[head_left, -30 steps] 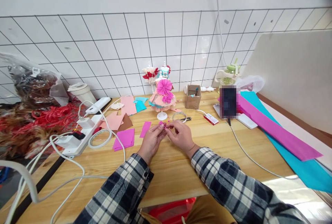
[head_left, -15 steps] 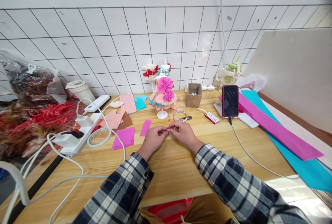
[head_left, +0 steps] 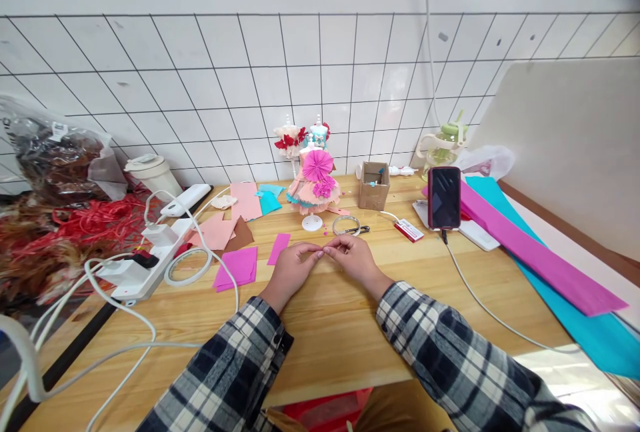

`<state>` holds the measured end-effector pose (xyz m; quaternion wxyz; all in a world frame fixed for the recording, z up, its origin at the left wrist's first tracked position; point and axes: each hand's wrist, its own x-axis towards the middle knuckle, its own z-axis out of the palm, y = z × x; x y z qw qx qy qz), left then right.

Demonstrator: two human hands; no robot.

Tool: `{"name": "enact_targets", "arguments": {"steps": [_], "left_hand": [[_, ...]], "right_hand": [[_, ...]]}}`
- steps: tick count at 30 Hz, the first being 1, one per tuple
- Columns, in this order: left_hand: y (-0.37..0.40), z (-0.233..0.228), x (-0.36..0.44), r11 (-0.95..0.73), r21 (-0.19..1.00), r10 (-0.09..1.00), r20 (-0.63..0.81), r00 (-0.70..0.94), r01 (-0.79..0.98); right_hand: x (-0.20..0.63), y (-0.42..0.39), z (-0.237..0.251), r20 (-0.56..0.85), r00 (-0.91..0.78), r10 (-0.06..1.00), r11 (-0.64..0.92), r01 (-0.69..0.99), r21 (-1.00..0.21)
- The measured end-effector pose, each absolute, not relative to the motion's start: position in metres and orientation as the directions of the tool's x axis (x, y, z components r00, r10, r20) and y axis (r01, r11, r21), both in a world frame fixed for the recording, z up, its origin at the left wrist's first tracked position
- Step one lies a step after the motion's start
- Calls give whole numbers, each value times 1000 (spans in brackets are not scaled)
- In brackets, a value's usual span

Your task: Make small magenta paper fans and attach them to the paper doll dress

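My left hand and my right hand meet fingertip to fingertip over the wooden table, each closed in a pinch. Whatever lies between the fingertips is too small or hidden to make out. Just beyond them stands a small dress form in a peach and pink paper dress, with a magenta pleated rosette on it. A magenta paper strip lies beside my left hand, and a stack of magenta paper squares is further left. Near my right hand are a roll of tape and a small black-handled tool.
Peach paper sheets and a power strip with looping white cables occupy the left. A cardboard box is at the back. On the right are a phone, a magenta paper roll and a teal sheet.
My fingertips stay together in nearly the same place, with the left fingers slightly shifted. The view has moved a little; the objects on the table look unchanged.
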<state>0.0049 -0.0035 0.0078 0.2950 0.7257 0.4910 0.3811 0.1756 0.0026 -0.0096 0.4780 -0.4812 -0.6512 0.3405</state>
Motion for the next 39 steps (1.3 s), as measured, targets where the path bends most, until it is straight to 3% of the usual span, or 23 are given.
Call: {"name": "enact_targets", "arguments": {"steps": [8,10,13,15,25,39], "left_hand": [[-4,7,5,-350,779,936,273,220,521],[-3,7,5,-344,775,939,271,213,530],[-3,6,4,-322,776,947,253,201,543],[-3,7,5,-308,778,951,236,200,547],[-7,9,6,-308,771,950,217,224,557],[-2,5,6,-179,852,983,136,122,492]], "right_hand": [[182,6,-5,293,-130,947,321,376,-869],[199,14,-2,332,-118,936,343,525,-779],[231,27,-3,340,60,938,142,830,-539],[246,34,-6,281,74,957,61,895,-442],[232,29,-5,209,-155,966,215,927,-307],[227,19,-1,38,-134,990,139,946,-292]]}}
